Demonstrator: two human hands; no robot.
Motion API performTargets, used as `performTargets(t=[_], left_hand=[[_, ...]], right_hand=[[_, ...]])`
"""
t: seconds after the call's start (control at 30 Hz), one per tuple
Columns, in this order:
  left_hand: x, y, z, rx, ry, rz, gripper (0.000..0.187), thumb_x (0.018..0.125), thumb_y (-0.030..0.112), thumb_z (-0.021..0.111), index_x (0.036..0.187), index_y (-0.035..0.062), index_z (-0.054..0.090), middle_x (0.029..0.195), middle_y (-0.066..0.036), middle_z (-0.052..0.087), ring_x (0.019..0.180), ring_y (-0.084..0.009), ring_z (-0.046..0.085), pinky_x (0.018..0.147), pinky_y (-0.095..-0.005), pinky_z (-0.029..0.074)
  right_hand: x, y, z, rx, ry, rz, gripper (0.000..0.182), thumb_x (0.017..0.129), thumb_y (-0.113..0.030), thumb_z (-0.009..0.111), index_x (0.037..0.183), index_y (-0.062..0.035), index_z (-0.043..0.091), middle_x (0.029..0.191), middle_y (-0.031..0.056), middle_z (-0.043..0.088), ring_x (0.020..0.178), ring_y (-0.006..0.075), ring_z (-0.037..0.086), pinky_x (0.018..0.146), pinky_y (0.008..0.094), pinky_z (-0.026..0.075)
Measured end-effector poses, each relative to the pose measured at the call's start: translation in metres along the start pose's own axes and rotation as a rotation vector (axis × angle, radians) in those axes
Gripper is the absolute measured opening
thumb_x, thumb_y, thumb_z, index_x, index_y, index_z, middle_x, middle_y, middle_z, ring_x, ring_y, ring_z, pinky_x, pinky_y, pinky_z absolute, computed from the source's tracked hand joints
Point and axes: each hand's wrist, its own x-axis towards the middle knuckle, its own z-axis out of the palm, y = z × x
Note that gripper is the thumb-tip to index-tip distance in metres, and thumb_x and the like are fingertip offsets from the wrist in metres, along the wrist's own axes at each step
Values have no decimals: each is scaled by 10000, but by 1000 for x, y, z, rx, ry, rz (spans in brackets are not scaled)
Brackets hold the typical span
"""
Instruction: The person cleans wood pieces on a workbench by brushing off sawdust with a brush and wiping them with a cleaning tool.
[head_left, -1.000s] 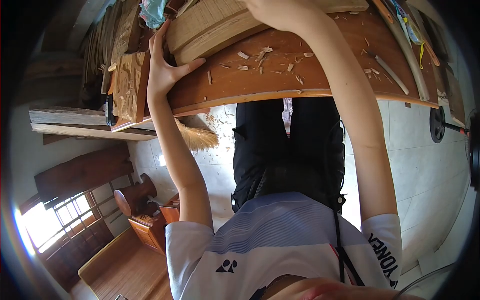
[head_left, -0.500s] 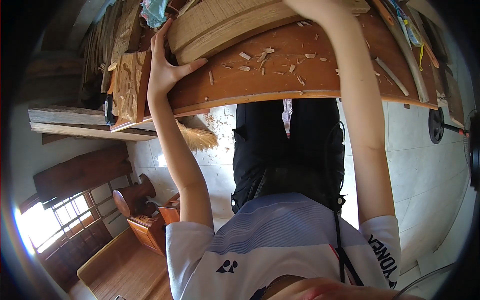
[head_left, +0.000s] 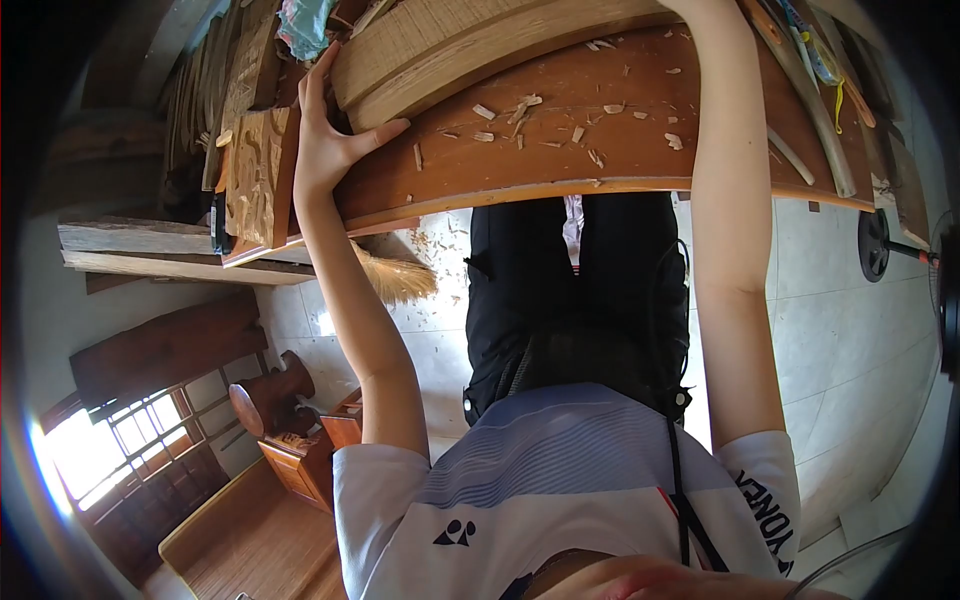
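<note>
A long wooden board [head_left: 430, 55] lies along the far side of the brown table [head_left: 480, 165]. Its left end rests against my left hand [head_left: 335, 135], whose fingers and thumb are spread wide around that end. At the top edge of the view, my right forearm reaches toward the board's right part. Only the base of my right hand [head_left: 697, 8] shows there, and its fingers are cut off by the frame. Wood chips [head_left: 520, 115] lie scattered between the board and the near table edge.
Carved wooden blocks [head_left: 258, 180] stand left of my left hand, beside a light blue crumpled bag [head_left: 305, 25]. Long sticks and tools [head_left: 815, 95] lie at the right. A straw broom [head_left: 398, 275] is on the floor below the table, with a fan [head_left: 873, 245] at the right.
My right arm has shifted to the right, and its hand has moved along the board toward the upper right. My left hand has barely moved.
</note>
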Motion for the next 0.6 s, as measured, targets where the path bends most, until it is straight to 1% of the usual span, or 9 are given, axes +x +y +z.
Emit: performTargets(t=[0.03, 0.07, 0.17, 0.27, 0.37, 0.47, 0.5, 0.57, 0.6], left_hand=[[0, 0, 0, -2, 2, -2, 1184, 533, 374, 1002, 1536, 98, 437, 1395, -163, 476, 1306, -307, 483, 1133, -441, 398], [-1, 0, 0, -4, 4, -5, 1183, 534, 375, 1002, 1537, 98, 437, 1394, -164, 476, 1306, -307, 483, 1133, -441, 398], [0, -3, 1, -14, 2, 5, 1184, 536, 375, 1001, 1538, 101, 434, 1394, -166, 475, 1303, -309, 484, 1131, -441, 399], [-1, 1, 1, -43, 6, -15, 1178, 538, 374, 999, 1538, 104, 436, 1389, -167, 477, 1315, -312, 481, 1138, -443, 396], [0, 6, 2, -64, 36, 4, 1176, 538, 377, 1000, 1535, 100, 440, 1393, -166, 483, 1338, -315, 472, 1149, -444, 391], [0, 5, 2, -57, 57, 8, 1174, 537, 377, 1002, 1532, 100, 444, 1408, -165, 486, 1358, -317, 463, 1162, -449, 380], [-1, 5, 3, -56, 61, 16, 1175, 537, 379, 1003, 1533, 102, 444, 1417, -162, 485, 1362, -318, 461, 1165, -452, 376], [-1, 3, 4, -52, 69, 34, 1178, 537, 382, 1004, 1535, 105, 443, 1435, -156, 482, 1370, -319, 455, 1172, -457, 366], [-1, 0, 4, -117, 64, 34, 1172, 553, 399, 997, 1544, 121, 436, 1461, -129, 476, 1401, -323, 425, 1183, -467, 350]], right_hand=[[1, 1, 8, -54, 27, -18, 518, 954, -10, 398, 1445, -47, 560, 1551, 219, 460, 1466, 328, 417, 1228, 394, 325], [-17, -12, 9, -113, 87, -183, 516, 964, -14, 397, 1455, -50, 551, 1541, 225, 471, 1461, 327, 424, 1224, 406, 334], [5, -15, 51, -57, -61, -380, 505, 975, -22, 395, 1457, -45, 546, 1530, 226, 485, 1446, 330, 446, 1217, 411, 349], [-9, -36, 39, 66, -105, -313, 480, 990, -44, 398, 1446, -22, 546, 1522, 232, 493, 1427, 341, 467, 1192, 414, 374], [-10, -40, 14, 186, -275, -130, 464, 982, -63, 438, 1427, 2, 552, 1507, 248, 503, 1404, 352, 492, 1159, 425, 399], [-10, -43, -22, 183, -409, -17, 467, 964, -81, 502, 1418, 18, 551, 1491, 267, 511, 1397, 365, 495, 1131, 442, 414], [-5, -37, -24, 163, -406, -115, 486, 951, -78, 525, 1429, 7, 544, 1498, 268, 504, 1407, 364, 485, 1138, 437, 409], [18, -3, 3, 120, -399, -311, 530, 925, -71, 573, 1451, -15, 531, 1511, 270, 490, 1427, 361, 464, 1152, 427, 401], [44, 29, 40, -118, -271, -389, 695, 877, -42, 637, 1542, -131, 456, 1596, 237, 393, 1504, 320, 361, 1236, 365, 299]])
